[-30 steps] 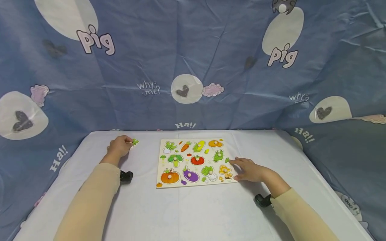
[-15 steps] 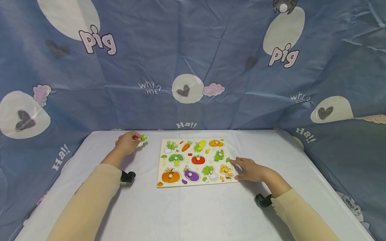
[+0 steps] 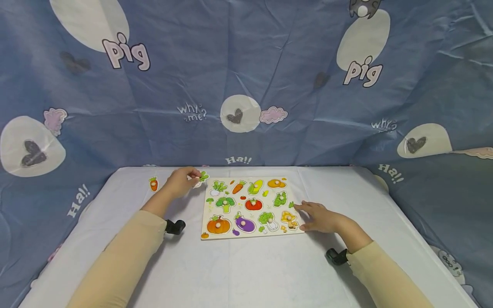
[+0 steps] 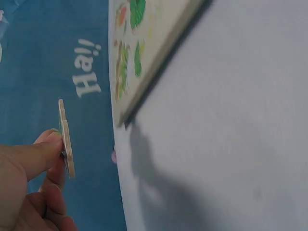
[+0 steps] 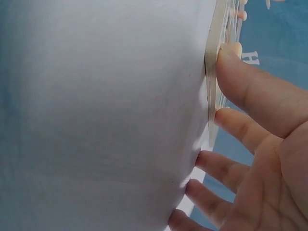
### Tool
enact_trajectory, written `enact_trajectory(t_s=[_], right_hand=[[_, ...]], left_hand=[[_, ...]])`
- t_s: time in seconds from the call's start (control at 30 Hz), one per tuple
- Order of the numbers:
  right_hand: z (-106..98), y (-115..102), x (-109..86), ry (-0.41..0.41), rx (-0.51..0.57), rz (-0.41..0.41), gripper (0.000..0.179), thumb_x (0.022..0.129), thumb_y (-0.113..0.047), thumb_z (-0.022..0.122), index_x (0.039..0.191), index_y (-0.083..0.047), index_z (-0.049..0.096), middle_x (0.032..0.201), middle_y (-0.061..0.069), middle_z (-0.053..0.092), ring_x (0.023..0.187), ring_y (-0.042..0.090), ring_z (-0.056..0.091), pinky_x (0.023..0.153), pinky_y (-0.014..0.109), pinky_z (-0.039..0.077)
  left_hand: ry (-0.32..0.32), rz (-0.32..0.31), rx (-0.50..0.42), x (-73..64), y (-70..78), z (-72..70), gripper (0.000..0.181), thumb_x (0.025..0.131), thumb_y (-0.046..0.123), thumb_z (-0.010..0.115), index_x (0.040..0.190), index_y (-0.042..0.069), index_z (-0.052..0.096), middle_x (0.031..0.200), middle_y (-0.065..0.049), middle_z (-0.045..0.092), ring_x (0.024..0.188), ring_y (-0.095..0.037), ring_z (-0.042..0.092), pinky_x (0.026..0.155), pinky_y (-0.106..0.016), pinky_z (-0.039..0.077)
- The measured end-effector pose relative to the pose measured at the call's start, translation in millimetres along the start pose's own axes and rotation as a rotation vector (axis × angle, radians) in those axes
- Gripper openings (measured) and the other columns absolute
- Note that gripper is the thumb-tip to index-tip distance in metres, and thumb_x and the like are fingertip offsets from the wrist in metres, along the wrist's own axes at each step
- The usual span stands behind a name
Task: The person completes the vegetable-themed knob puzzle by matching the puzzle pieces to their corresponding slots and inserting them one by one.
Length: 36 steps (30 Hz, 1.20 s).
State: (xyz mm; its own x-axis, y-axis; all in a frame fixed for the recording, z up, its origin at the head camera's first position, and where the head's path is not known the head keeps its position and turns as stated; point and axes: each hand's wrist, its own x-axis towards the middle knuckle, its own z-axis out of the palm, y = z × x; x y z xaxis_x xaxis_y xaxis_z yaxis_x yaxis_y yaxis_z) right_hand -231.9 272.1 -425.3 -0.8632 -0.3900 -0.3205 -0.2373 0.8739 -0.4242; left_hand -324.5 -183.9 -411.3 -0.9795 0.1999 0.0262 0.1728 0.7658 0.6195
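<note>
My left hand (image 3: 180,183) pinches a turnip puzzle piece (image 3: 203,176) with green leaves, just off the far left corner of the vegetable puzzle board (image 3: 209,214). Seen edge-on in the left wrist view, this thin wooden turnip piece (image 4: 69,144) sits between thumb and fingers, apart from the board. My right hand (image 3: 317,217) rests at the board's right edge with fingers spread. In the right wrist view, the thumb (image 5: 236,72) touches the board's edge and the other fingertips reach down to the white cloth. Several knobbed pieces, among them a pumpkin (image 3: 218,226) and an eggplant (image 3: 244,223), lie in the board.
A carrot puzzle piece (image 3: 154,184) lies on the white tablecloth (image 3: 246,273) at the far left, beyond my left forearm. Behind the table hangs a blue printed curtain (image 3: 192,141).
My left hand has moved right with the turnip piece, from the far left of the table to the board's corner. The carrot piece has come into view behind it. My right hand stays put.
</note>
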Motion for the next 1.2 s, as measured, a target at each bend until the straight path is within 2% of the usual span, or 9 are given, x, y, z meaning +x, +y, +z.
enact_trajectory(t_s=[0.2, 0.43, 0.63, 1.0, 1.2], right_hand=[[0, 2, 0.6, -0.004, 0.001, 0.006, 0.078, 0.088, -0.035, 0.075, 0.153, -0.011, 0.040, 0.159, 0.028, 0.024, 0.144, 0.053, 0.018, 0.110, 0.071, 0.021], [-1, 2, 1.9, -0.002, 0.002, 0.015, 0.077, 0.089, -0.034, 0.075, 0.153, -0.011, 0.040, 0.160, 0.028, 0.024, 0.144, 0.052, 0.019, 0.111, 0.070, 0.021], [-1, 0, 1.0, -0.003, 0.013, 0.012, 0.077, 0.089, -0.034, 0.075, 0.153, -0.011, 0.041, 0.159, 0.029, 0.024, 0.144, 0.053, 0.019, 0.110, 0.070, 0.021], [1, 1, 2.5, -0.009, 0.017, 0.025, 0.076, 0.089, -0.033, 0.075, 0.153, -0.012, 0.041, 0.160, 0.027, 0.024, 0.144, 0.052, 0.019, 0.112, 0.069, 0.020], [0, 0, 0.3, -0.009, 0.012, 0.016, 0.077, 0.089, -0.036, 0.075, 0.153, -0.011, 0.041, 0.159, 0.028, 0.024, 0.144, 0.053, 0.018, 0.111, 0.070, 0.021]], left_hand=[[-0.024, -0.011, -0.011, 4.0, 12.4, 13.5, 0.019, 0.103, 0.016, 0.058, 0.119, 0.008, 0.065, 0.117, -0.014, 0.062, 0.103, -0.032, 0.059, 0.088, -0.049, 0.045], [-0.064, -0.028, 0.001, 10.4, 20.5, 33.1, 0.016, 0.102, 0.019, 0.059, 0.115, 0.012, 0.066, 0.111, -0.008, 0.063, 0.107, -0.030, 0.056, 0.099, -0.059, 0.033], [-0.069, -0.056, 0.007, 12.1, 24.5, 47.6, 0.013, 0.102, 0.019, 0.060, 0.110, 0.013, 0.068, 0.100, -0.005, 0.062, 0.098, -0.027, 0.055, 0.096, -0.057, 0.032], [-0.080, -0.102, 0.023, 15.9, 21.2, 51.5, 0.011, 0.101, 0.020, 0.062, 0.107, 0.013, 0.068, 0.096, -0.003, 0.061, 0.091, -0.024, 0.054, 0.094, -0.052, 0.032], [-0.095, -0.082, 0.025, 16.7, 27.2, 50.6, 0.011, 0.101, 0.020, 0.062, 0.103, 0.012, 0.069, 0.089, -0.003, 0.061, 0.085, -0.023, 0.054, 0.094, -0.055, 0.032]])
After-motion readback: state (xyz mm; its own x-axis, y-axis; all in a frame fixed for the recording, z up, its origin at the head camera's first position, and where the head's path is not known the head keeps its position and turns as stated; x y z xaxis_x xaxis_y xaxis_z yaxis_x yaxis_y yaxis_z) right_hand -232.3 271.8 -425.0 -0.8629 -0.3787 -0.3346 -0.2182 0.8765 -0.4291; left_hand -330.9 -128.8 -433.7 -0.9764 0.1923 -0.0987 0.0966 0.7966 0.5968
